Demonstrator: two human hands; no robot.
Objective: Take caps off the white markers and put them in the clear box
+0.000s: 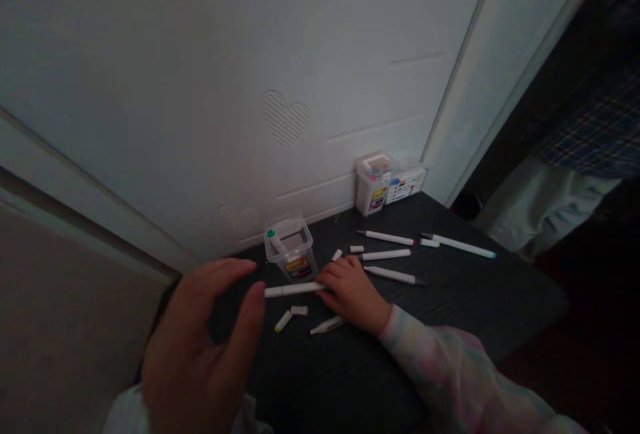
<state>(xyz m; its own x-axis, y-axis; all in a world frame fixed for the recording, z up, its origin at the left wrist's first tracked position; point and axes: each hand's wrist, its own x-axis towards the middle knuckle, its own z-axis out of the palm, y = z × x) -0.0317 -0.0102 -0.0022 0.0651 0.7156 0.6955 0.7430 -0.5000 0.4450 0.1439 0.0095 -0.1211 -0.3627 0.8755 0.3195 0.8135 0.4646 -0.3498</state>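
Note:
My left hand (210, 341) is raised over the table's near left side, thumb and forefinger apart with a gap between them. Beside my thumb tip is the end of a white marker (295, 289); whether they touch I cannot tell. Another person's small hand (353, 291), in a pastel sleeve, grips that marker's other end. Behind it stands a clear plastic box (291, 247) with a green-ended marker (275, 241) inside. Below the gripped marker lie loose caps (283, 321) and a dark-tipped marker (325, 325). My right hand is out of view.
Several white markers (390, 237) lie across the right of the dark table (480, 294). A filled marker box (373, 184) and a clear lidded case (407, 184) stand against the white panel (200, 87). At far right is a person in plaid clothing (595, 127).

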